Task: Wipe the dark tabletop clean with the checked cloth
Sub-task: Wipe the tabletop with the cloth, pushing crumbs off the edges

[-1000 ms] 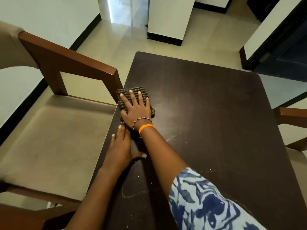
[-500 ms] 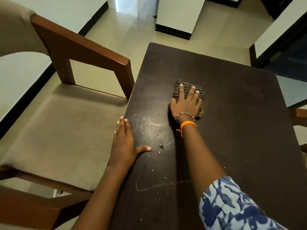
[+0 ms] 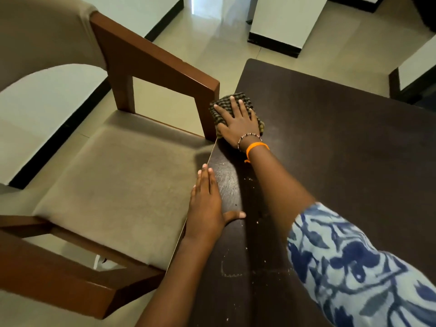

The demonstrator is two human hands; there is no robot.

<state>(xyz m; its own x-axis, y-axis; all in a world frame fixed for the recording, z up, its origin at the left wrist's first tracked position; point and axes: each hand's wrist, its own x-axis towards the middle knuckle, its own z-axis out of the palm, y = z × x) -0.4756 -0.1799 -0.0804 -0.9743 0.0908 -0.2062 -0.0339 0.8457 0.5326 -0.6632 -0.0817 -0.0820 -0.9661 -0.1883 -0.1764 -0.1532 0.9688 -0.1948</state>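
Looks like a home dining room to me. Dark wood bench [image 3: 342,161] with a cushioned wooden armchair [image 3: 113,185] pulled right up beside it, glossy cream floor tiles [image 3: 224,36], white walls [image 3: 280,20] with black skirting along the bottom. Bit of another chair [image 3: 412,74] at the far right edge too.

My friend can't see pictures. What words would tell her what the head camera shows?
A person's right hand presses a folded brown checked cloth flat on the left edge of a dark wooden tabletop, beside a brown wooden chair's armrest. The left hand rests flat on the table edge nearer the camera, with pale crumbs scattered close by.
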